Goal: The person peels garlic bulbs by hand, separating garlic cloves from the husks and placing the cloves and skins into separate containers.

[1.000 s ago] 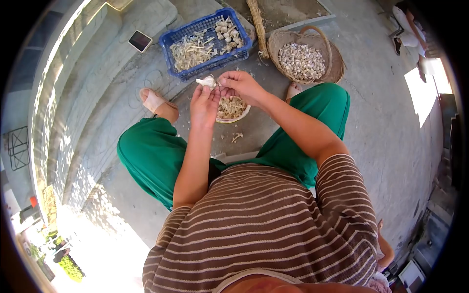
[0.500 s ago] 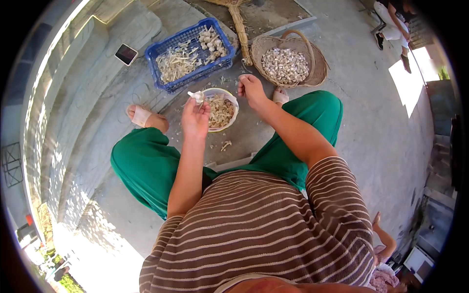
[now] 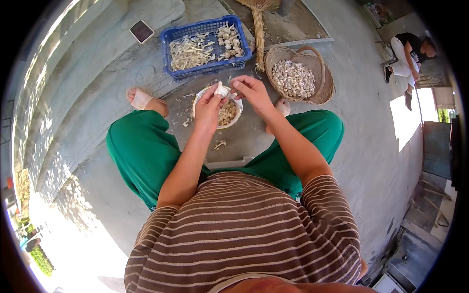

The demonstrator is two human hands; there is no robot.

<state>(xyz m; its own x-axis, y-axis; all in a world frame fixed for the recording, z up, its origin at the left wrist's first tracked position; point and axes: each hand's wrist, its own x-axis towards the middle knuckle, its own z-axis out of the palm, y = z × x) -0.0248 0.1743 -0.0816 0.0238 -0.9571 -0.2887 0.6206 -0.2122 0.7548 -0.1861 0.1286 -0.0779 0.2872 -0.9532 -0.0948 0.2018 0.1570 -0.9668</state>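
My left hand [image 3: 210,105] grips a white garlic bulb [image 3: 222,91] between thumb and fingers, over a pale bowl [image 3: 238,113] lined with a light rim. Dry garlic skins [image 3: 226,115] lie inside that bowl, partly hidden by my hands. Close to the bulb's right side, my right hand [image 3: 253,94] has its thumb and fingertips drawn together in a pinch. Whether a scrap of skin is between those fingertips is too small to make out.
Beyond the bowl is a blue plastic crate [image 3: 207,72] with garlic stems [image 3: 190,52] and whole bulbs [image 3: 229,41]. A wicker basket [image 3: 326,90] holds separated cloves [image 3: 293,78]. A straw broom [image 3: 259,34], a tablet-like device [image 3: 141,31] and a seated person [image 3: 408,53] are also around.
My left hand has brought the garlic bulb rightward over the bowl. My right hand has come close to the bulb, so both hands now nearly meet. The view has shifted slightly.
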